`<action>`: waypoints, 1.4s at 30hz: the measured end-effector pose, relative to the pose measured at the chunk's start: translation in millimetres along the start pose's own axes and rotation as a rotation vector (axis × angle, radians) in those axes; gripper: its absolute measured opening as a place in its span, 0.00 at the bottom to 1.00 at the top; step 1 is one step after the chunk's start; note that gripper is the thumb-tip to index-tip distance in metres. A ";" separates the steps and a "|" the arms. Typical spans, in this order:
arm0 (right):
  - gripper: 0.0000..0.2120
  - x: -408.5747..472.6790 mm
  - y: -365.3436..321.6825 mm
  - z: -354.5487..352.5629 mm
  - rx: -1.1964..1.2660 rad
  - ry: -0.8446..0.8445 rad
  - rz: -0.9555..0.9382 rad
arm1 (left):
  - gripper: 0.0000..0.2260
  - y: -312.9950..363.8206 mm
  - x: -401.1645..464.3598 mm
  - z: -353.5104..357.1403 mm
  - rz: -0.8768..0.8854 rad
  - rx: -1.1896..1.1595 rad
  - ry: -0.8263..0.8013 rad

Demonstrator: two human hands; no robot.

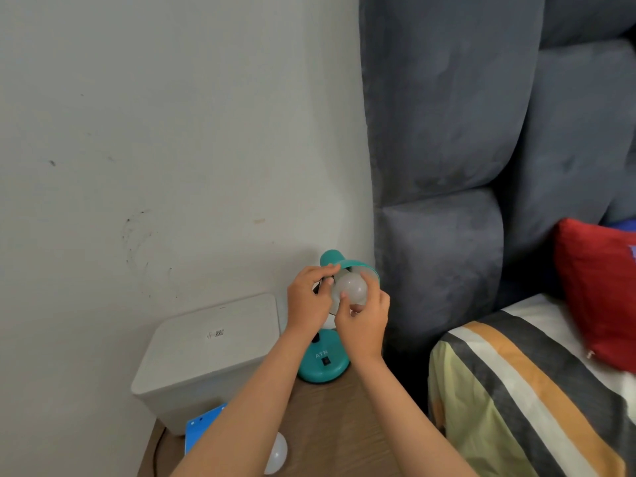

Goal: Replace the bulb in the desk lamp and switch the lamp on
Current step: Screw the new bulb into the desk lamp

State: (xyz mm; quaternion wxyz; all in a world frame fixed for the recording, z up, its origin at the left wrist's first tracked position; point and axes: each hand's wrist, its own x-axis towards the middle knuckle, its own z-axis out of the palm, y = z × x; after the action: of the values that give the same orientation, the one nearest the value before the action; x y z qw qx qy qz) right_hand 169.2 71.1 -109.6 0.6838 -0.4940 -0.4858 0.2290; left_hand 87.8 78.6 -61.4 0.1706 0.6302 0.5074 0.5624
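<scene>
A small teal desk lamp stands on a wooden bedside table, its round base (323, 364) carrying a black switch and its shade (347, 265) tilted toward me. A white frosted bulb (349, 287) sits at the mouth of the shade. My right hand (363, 325) grips this bulb from below with fingers wrapped round it. My left hand (308, 297) holds the shade's rim from the left, thumb on top. A second white bulb (277, 457) lies on the table near the front edge, partly hidden by my left forearm.
A white lidded box (213, 352) stands left of the lamp against the wall, with a blue flat object (201, 426) in front of it. A grey padded headboard (447, 166) rises to the right, beside a bed with striped bedding (516, 390) and a red pillow (599, 290).
</scene>
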 end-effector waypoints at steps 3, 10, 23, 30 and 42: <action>0.22 -3.4 7.7 0.3 -0.015 -0.032 -0.039 | 0.13 1.0 -0.9 -0.2 0.000 0.005 -0.001; 0.24 -0.6 8.7 -1.5 -0.039 -0.022 0.062 | 0.13 0.7 -0.7 -0.4 -0.005 0.006 -0.003; 0.21 -2.8 11.9 0.8 -0.067 -0.027 -0.029 | 0.13 0.7 -2.0 1.4 -0.021 -0.011 -0.004; 0.22 -2.7 16.6 1.4 -0.061 -0.005 -0.027 | 0.13 0.3 -2.5 -0.2 -0.019 -0.017 -0.007; 0.25 -1.5 18.9 -2.3 -0.087 -0.001 -0.008 | 0.13 0.9 -5.1 0.7 -0.012 -0.019 -0.015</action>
State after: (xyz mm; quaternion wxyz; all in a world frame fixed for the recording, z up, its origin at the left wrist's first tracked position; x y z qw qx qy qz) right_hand 173.7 76.5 -127.4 0.6622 -0.5212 -0.4977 0.2052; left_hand 89.6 74.2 -63.6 0.1836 0.6298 0.5045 0.5614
